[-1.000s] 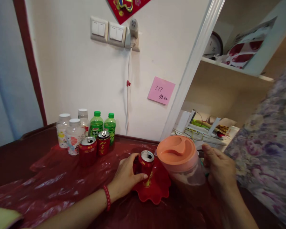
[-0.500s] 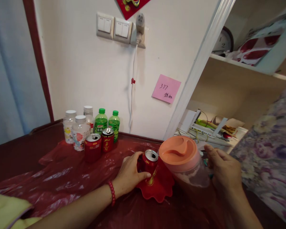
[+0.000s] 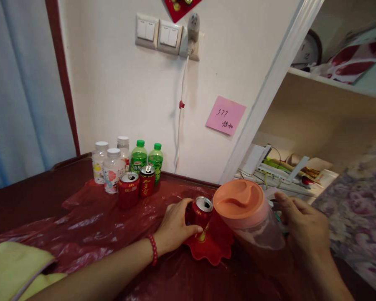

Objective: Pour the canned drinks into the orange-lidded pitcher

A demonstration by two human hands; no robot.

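Note:
My left hand (image 3: 175, 223), with a red bead bracelet at its wrist, is closed around an opened red drink can (image 3: 201, 212). The can is over a red scalloped mat (image 3: 211, 246) with a gold print. Close on its right, a clear pitcher (image 3: 257, 234) with an orange lid (image 3: 238, 196) leans toward the can, its lid edge near the can's rim. My right hand (image 3: 303, 225) is closed on the pitcher's handle, which its fingers mostly hide. No liquid stream shows between pitcher and can.
Two red cans (image 3: 128, 192), two green-capped bottles (image 3: 156, 161) and several white-capped clear bottles (image 3: 113, 171) stand at the back left. Red plastic film (image 3: 103, 225) covers part of the table. A yellow cloth (image 3: 17, 267) lies front left. Shelves (image 3: 335, 83) rise at the right.
The whole view has shifted, so most things appear slightly further right. Both hands keep their hold on the can and pitcher, with little visible change between them.

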